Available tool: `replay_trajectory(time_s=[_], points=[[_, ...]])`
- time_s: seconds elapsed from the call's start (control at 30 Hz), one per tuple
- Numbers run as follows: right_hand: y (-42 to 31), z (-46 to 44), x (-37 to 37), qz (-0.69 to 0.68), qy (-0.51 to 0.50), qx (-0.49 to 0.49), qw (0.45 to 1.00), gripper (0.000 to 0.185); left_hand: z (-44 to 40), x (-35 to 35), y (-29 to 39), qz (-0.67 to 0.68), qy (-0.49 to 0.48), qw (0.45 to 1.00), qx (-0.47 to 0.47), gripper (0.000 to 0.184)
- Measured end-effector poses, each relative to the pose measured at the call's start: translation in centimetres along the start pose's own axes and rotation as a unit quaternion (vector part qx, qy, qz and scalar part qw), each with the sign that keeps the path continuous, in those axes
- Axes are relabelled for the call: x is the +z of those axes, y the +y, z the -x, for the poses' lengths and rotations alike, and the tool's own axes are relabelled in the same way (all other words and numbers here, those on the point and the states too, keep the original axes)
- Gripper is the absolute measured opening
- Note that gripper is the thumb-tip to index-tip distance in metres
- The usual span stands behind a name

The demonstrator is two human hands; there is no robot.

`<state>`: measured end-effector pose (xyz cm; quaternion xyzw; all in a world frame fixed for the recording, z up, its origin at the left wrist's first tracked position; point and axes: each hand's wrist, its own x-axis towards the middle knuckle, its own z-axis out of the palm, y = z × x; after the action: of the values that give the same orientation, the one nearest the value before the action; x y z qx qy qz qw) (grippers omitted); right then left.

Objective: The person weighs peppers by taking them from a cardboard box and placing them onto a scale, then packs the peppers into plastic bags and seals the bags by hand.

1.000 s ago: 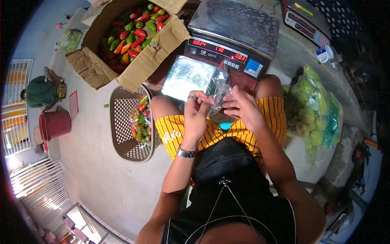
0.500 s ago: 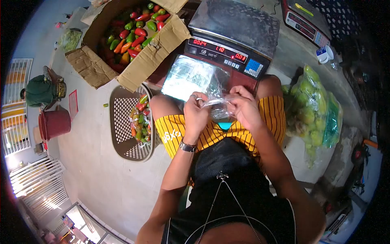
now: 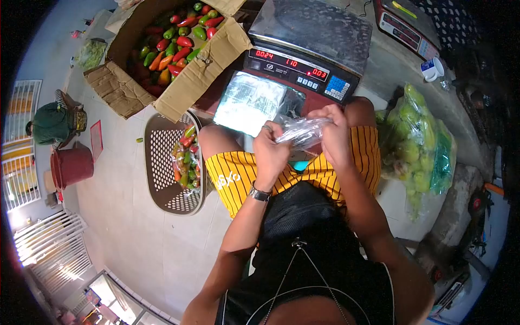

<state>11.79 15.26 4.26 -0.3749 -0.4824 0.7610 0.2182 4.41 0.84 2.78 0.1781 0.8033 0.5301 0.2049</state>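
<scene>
A clear plastic bag (image 3: 302,131) is stretched between my two hands above my lap. My left hand (image 3: 271,151) has its fingers closed on one side of the bag, and my right hand (image 3: 336,135) grips the other side. Nothing shows inside the bag. Just beyond my left hand lies a shiny stack of clear plastic bags (image 3: 246,103). Behind it stands a digital scale (image 3: 311,38) with lit red numbers and a bare plate. To the left, a cardboard box (image 3: 203,76) holds red, green and orange peppers (image 3: 184,41).
A beige plastic basket (image 3: 157,162) with bagged peppers (image 3: 187,162) stands on the floor at left. A large bag of green produce (image 3: 414,141) sits at right, near a white mug (image 3: 432,70) and a second scale (image 3: 403,32). A person (image 3: 54,122) bends beside a red bucket (image 3: 73,166).
My hands have spread slightly apart, pulling the plastic bag wider between them. My right hand has turned and shifted a little to the right.
</scene>
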Motion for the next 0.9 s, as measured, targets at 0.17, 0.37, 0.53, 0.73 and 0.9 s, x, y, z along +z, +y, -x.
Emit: replay_trajectory(time_s=[0.17,0.37,0.53,0.73,0.9], points=[[-1.0,1.6,-0.3,-0.077,-0.229,0.119,0.963,0.014,-1.7,0.3,-1.2,0.359,0.026,0.923,-0.138,0.025],[1.6,-1.4,-0.9,0.344,0.036,-0.171,0.922,0.022,-1.1,-0.7,0.0,0.440,-0.075,0.882,-0.150,0.028],[4.1,-4.3,-2.9,0.293,0.055,-0.222,0.928,0.023,-0.5,-1.1,0.3,0.293,-0.135,0.941,0.103,0.024],[0.8,-0.9,-0.5,0.348,-0.220,-0.307,0.858,0.028,-2.9,-1.6,-1.4,-0.271,0.011,0.954,0.126,0.029],[-0.8,-0.6,1.1,0.569,-0.182,-0.299,0.744,0.024,-2.9,-1.8,0.0,-0.269,-0.057,0.953,0.127,0.033]])
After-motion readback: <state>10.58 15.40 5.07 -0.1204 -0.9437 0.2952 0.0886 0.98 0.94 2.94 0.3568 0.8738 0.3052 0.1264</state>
